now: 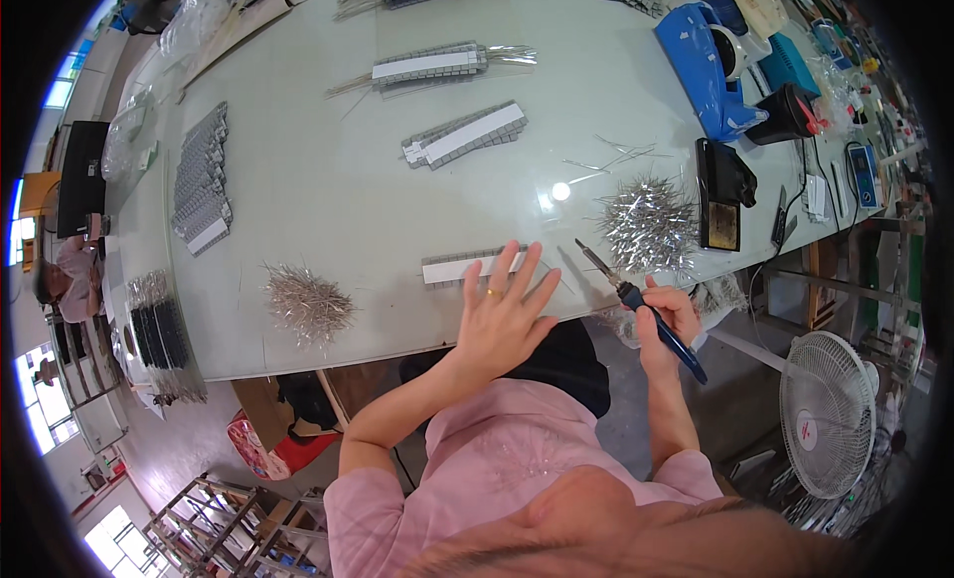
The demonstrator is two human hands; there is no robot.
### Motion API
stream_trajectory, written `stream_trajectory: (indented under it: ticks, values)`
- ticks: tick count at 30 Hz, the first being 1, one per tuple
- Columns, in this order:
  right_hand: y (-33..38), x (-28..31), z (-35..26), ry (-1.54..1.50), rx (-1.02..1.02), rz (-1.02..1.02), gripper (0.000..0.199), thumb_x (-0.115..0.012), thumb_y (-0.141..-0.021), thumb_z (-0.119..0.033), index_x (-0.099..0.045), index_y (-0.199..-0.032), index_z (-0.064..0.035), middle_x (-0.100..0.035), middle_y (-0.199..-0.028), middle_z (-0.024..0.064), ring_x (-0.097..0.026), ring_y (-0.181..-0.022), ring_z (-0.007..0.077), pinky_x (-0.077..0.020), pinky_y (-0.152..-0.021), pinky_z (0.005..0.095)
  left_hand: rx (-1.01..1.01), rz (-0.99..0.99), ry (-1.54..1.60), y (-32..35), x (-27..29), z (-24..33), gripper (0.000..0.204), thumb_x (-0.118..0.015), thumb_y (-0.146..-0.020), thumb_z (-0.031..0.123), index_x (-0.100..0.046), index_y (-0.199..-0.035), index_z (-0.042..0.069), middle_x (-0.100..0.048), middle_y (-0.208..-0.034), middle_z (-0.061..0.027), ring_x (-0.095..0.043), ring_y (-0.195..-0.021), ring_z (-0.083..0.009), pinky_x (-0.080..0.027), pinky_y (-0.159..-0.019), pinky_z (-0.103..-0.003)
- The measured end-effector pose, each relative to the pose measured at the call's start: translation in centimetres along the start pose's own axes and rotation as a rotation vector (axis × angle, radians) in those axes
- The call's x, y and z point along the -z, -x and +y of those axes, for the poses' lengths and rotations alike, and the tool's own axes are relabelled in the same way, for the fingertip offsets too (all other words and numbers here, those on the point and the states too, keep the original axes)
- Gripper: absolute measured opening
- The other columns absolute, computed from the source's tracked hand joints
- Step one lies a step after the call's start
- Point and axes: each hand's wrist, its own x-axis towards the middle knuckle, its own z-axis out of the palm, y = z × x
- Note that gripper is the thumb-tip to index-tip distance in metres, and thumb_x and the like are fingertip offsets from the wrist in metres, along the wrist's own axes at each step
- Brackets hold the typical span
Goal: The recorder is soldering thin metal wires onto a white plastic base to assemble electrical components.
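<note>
A gray strip block [447, 271] with a white band along it lay at the near edge of the table [328, 200], in front of the person, its long side running left to right. The left hand [504, 318] was open and spread palm down over the block's right part, its fingers pointing far; whether they pressed on it could not be told. The right hand [668, 325] was closed around the dark blue handle of a soldering iron [630, 296], whose metal tip pointed far and left, just right of the left hand's fingers and apart from them.

Just far of the right hand sat a bristling heap of silver wire pieces [651, 225], with a few loose wires [616, 159] beyond it. A second wire heap [306, 305] lay left of the block. Farther off rested a fanned pair of gray strips [465, 136] and, beyond that, a wired block [429, 66]. To the right stood a black iron stand [720, 175] and, farther, a blue tape dispenser [696, 66]. A stack of gray strips [202, 175] lay far left.
</note>
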Motion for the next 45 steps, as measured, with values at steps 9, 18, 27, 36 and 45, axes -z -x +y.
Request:
stream_trajectory:
  ticks: [9, 18, 27, 36, 45]
  values:
    - [0.5, 0.1, 0.9, -0.131, -0.125, 0.122, 0.014, -0.063, -0.086, -0.002, -0.056, -0.098, -0.0023, -0.062, -0.088, 0.0077, -0.066, -0.081, 0.0168, -0.0389, -0.110, 0.0461, 0.302, -0.078, 0.162, -0.9, -1.0, 4.7, 0.070, -0.062, -0.090, 0.035, -0.038, -0.147, 0.004, -0.015, -0.159, -0.0230, -0.006, -0.147, -0.0431, -0.006, -0.112, -0.063]
    - [0.1, -1.7, -0.8, 0.041, -0.083, -0.014, 0.013, -0.075, -0.075, -0.001, -0.064, -0.082, -0.0004, -0.068, -0.078, 0.0088, -0.066, -0.072, 0.0174, -0.0509, -0.098, 0.0443, 0.196, 0.005, -0.069, 2.2, 2.2, -2.0, 0.062, -0.072, -0.082, 0.027, -0.052, -0.139, 0.014, -0.033, -0.153, -0.0168, -0.024, -0.143, -0.0385, -0.016, -0.113, -0.057]
    - [-0.2, -2.7, -1.6, 0.062, -0.200, -0.035, 0.011, -0.074, -0.079, -0.002, -0.063, -0.082, 0.0002, -0.065, -0.074, 0.0052, -0.062, -0.069, 0.0113, -0.0502, -0.098, 0.0401, 0.138, -0.037, -0.055, 2.7, 2.7, -3.6, 0.058, -0.071, -0.083, 0.027, -0.054, -0.137, 0.019, -0.036, -0.151, -0.0167, -0.027, -0.141, -0.0375, -0.025, -0.111, -0.055]
    - [-0.8, -1.5, 0.8, -0.239, -0.406, -0.038, 0.008, -0.067, -0.086, 0.003, -0.059, -0.088, 0.0014, -0.065, -0.082, 0.0047, -0.065, -0.075, 0.0090, -0.0521, -0.077, 0.0243, 0.089, -0.034, -0.058, 2.6, 2.5, -4.1, 0.057, -0.070, -0.084, 0.031, -0.055, -0.138, 0.021, -0.038, -0.151, -0.0156, -0.032, -0.139, -0.0363, -0.028, -0.110, -0.053]
    - [-2.4, -0.7, -0.6, -0.188, -0.374, -0.111, 0.009, -0.069, -0.085, 0.002, -0.060, -0.087, 0.0020, -0.066, -0.079, 0.0055, -0.064, -0.074, 0.0088, -0.0513, -0.073, 0.0229, 0.059, -0.036, -0.028, 1.9, 2.0, -4.1, 0.057, -0.069, -0.084, 0.031, -0.054, -0.139, 0.020, -0.036, -0.152, -0.0157, -0.032, -0.139, -0.0371, -0.028, -0.110, -0.054]
